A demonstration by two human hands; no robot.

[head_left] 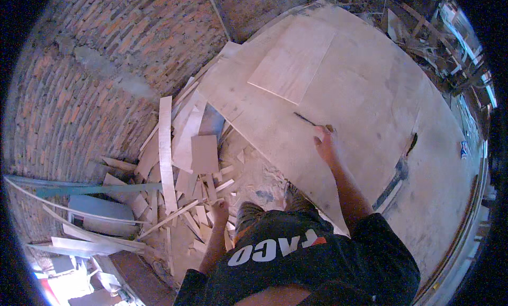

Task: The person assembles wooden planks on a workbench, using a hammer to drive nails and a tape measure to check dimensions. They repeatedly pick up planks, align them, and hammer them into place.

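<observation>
My right hand [327, 143] is over a large pale board [365, 110], its fingers closed around one end of a thin dark stick-like tool [304, 118]. The tool's free end points toward the far left, close to the near corner of a smaller plywood panel [293, 60] lying flat on the board. Low at my left side, my left hand [219, 209] is curled into a loose fist beside a heap of wood offcuts [201, 216]. Whether anything is inside that fist is hidden.
A long dark object [392, 185] of unclear kind lies on the board to the right of my forearm. Brick wall [100, 68] rises at the left. Long strips [165, 147] and a brown square piece [205, 154] lean over the offcuts. Clutter lines the far right edge.
</observation>
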